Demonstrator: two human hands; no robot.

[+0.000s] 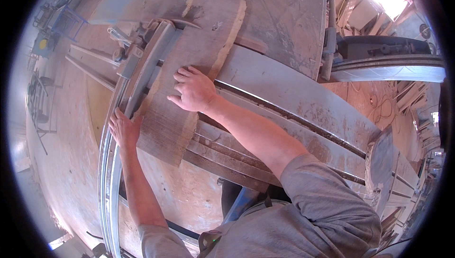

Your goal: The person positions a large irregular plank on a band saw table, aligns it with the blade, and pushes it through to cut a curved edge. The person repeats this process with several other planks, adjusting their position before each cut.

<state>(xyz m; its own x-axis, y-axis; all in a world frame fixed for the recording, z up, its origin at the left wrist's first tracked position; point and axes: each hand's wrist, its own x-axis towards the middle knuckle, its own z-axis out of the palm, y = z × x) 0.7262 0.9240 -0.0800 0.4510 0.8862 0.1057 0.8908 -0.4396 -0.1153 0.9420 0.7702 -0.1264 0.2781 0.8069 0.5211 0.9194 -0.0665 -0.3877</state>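
A long, rough-edged wooden board (166,111) lies slantwise across the metal bed of a woodworking machine. Its two long edges are pale and ragged, like bark-side wood. On top of it rests my right hand (195,90), palm down, with the thumb and fingers spread. My left hand (126,131) is at the board's left edge, beside a long metal fence rail (124,92). Its fingers stretch forward along the rail and its thumb is apart from them, near the board's edge. The underside of the left hand is hidden.
The grooved metal sliding bed (284,87) runs toward the lower right, where a rough-edged offcut (380,168) stands. A wide machine table (279,16) lies beyond. At the right is a curved metal beam (388,71), with stacked timber (410,94) behind it. Wooden bars (90,68) stick out at the left.
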